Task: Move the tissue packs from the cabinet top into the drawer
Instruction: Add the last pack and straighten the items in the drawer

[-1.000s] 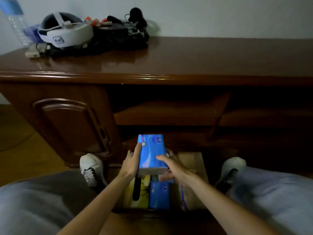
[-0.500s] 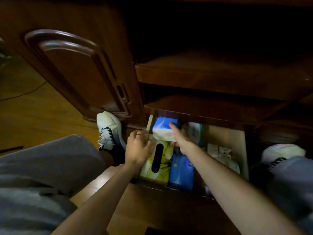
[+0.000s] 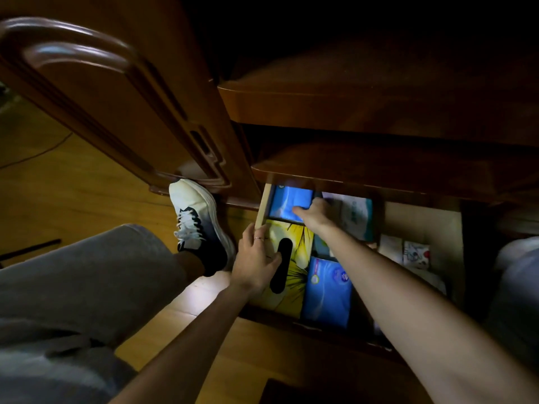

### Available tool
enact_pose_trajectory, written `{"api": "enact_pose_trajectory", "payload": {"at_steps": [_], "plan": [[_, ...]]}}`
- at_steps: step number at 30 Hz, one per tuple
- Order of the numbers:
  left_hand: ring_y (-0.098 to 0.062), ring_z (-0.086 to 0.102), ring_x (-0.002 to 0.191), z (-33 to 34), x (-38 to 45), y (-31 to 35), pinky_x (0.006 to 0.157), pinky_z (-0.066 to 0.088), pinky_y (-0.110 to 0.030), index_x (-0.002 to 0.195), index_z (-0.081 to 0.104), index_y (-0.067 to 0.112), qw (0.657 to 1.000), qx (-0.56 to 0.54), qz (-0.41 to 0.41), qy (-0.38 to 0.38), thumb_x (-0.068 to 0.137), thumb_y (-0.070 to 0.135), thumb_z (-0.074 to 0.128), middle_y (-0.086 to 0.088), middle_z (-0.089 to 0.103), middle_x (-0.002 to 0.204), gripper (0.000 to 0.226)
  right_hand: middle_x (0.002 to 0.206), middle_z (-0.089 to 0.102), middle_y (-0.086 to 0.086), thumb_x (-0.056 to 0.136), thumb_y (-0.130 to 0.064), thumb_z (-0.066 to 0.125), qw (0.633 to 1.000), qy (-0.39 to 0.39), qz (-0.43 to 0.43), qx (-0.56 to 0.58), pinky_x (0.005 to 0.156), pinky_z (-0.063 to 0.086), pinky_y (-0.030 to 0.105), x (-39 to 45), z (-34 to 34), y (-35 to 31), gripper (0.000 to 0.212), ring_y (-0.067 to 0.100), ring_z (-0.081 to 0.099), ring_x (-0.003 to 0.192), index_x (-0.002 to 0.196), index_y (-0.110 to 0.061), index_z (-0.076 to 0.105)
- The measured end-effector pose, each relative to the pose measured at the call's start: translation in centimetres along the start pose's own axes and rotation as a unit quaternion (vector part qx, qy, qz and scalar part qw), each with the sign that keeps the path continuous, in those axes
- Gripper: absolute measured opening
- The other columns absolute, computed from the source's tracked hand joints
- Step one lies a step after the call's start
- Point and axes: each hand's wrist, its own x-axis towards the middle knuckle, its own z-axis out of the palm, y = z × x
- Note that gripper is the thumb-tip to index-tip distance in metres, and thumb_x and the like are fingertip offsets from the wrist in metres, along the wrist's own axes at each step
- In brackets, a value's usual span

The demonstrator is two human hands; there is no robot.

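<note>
Grey trousers (image 3: 81, 287) fill the near left, with a white and black shoe (image 3: 198, 225) planted on the wooden floor (image 3: 58, 199) beside the cabinet door (image 3: 116, 91). Both bare forearms reach forward into the open drawer (image 3: 423, 220). The left hand (image 3: 256, 260) lies on a yellow tissue box (image 3: 291, 263) at the drawer's left side, fingers loosely spread over it, thumb near the box's dark slot. Just right of that box sits a blue tissue pack (image 3: 326, 293). Farther in, the right hand (image 3: 316, 212) presses another blue tissue pack (image 3: 287, 204) into the back left corner, fingers curled on its right edge. White packs (image 3: 357, 217) lie just right of it, under the dark shelf (image 3: 379, 170).
</note>
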Motion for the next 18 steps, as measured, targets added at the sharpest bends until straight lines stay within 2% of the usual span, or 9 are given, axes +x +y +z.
{"api": "enact_pose_trajectory", "payload": {"at_steps": [2,4,8,10,11,12,13,15,18], "plan": [[-0.03,0.028,0.144,0.4,-0.3,-0.1,0.107,0.043,-0.046,0.151,0.03,0.024,1.0,0.008,0.003,-0.005,0.087,0.034,0.07,-0.008,0.021,0.158,0.076,0.122,0.067,0.014,0.09,-0.034,0.074,0.999,-0.026,0.013,-0.014,0.086,0.055,0.037,-0.4,-0.5,0.2,0.055,0.031,0.066,0.108,0.131,-0.003,0.055],[-0.031,0.03,0.143,0.5,-0.6,-0.2,0.105,0.045,-0.046,0.15,0.032,0.023,1.0,0.013,0.006,-0.004,0.086,0.034,0.07,-0.009,0.022,0.158,0.075,0.12,0.065,0.012,0.089,-0.036,0.074,0.997,-0.035,0.022,-0.068,0.075,0.049,0.032,-1.1,-1.2,0.1,0.052,0.032,0.066,0.105,0.127,-0.004,0.056],[-0.033,0.029,0.144,0.4,-1.4,-0.1,0.109,0.041,-0.047,0.149,0.035,0.019,0.998,0.05,0.025,0.017,0.085,0.035,0.07,-0.012,0.021,0.159,0.075,0.074,0.06,0.003,0.09,-0.034,0.064,0.991,-0.002,-0.005,-0.136,0.055,0.037,0.027,-2.7,-2.4,-0.2,0.022,0.024,0.058,0.067,0.082,-0.015,0.059],[-0.035,0.025,0.146,0.5,-1.7,0.4,0.113,0.035,-0.047,0.15,0.036,0.016,0.995,0.084,0.038,0.038,0.085,0.035,0.068,-0.016,0.02,0.16,0.074,0.055,0.045,-0.001,0.092,-0.03,0.058,0.991,0.067,-0.039,-0.11,0.056,0.034,0.029,-3.6,-3.1,0.4,0.035,0.021,0.047,0.054,0.06,-0.019,0.048],[-0.037,0.023,0.147,0.6,-1.8,0.7,0.114,0.033,-0.047,0.15,0.037,0.014,0.994,0.088,0.04,0.043,0.085,0.034,0.068,-0.017,0.019,0.161,0.074,0.055,0.044,-0.003,0.092,-0.028,0.057,0.989,0.099,-0.063,-0.093,0.059,0.036,0.03,-4.3,-3.7,0.8,0.036,0.021,0.046,0.055,0.058,-0.02,0.049],[-0.038,0.022,0.147,0.7,-1.9,1.0,0.114,0.034,-0.049,0.15,0.036,0.014,0.995,0.082,0.037,0.041,0.086,0.034,0.068,-0.018,0.017,0.161,0.074,0.063,0.051,-0.003,0.094,-0.029,0.057,0.984,0.13,-0.075,-0.098,0.064,0.04,0.031,-4.8,-4.5,1.4,0.028,0.022,0.051,0.062,0.066,-0.022,0.057],[-0.039,0.02,0.147,0.7,-1.9,1.3,0.113,0.036,-0.05,0.15,0.035,0.013,0.996,0.07,0.033,0.036,0.086,0.032,0.068,-0.018,0.014,0.162,0.074,0.08,0.06,-0.002,0.095,-0.031,0.058,0.979,0.154,-0.074,-0.115,0.07,0.044,0.032,-5.4,-5.3,2.3,0.013,0.023,0.058,0.076,0.086,-0.025,0.066],[-0.039,0.019,0.148,0.9,-2.1,1.2,0.11,0.039,-0.051,0.15,0.034,0.013,0.998,0.049,0.025,0.029,0.086,0.029,0.069,-0.017,0.01,0.162,0.074,0.119,0.062,0.006,0.096,-0.028,0.061,0.978,0.171,-0.038,-0.116,0.084,0.053,0.037,-5.5,-6.8,4.6,0.033,0.028,0.062,0.107,0.128,-0.022,0.058],[-0.039,0.023,0.146,1.0,-2.7,0.4,0.109,0.04,-0.047,0.149,0.035,0.013,0.998,0.041,0.018,0.032,0.085,0.025,0.071,-0.016,0.014,0.162,0.074,0.143,0.052,0.015,0.099,-0.017,0.059,0.99,0.14,0.031,-0.002,0.089,0.052,0.037,-5.3,-9.0,7.3,0.055,0.034,0.057,0.126,0.15,-0.017,0.036]]}}
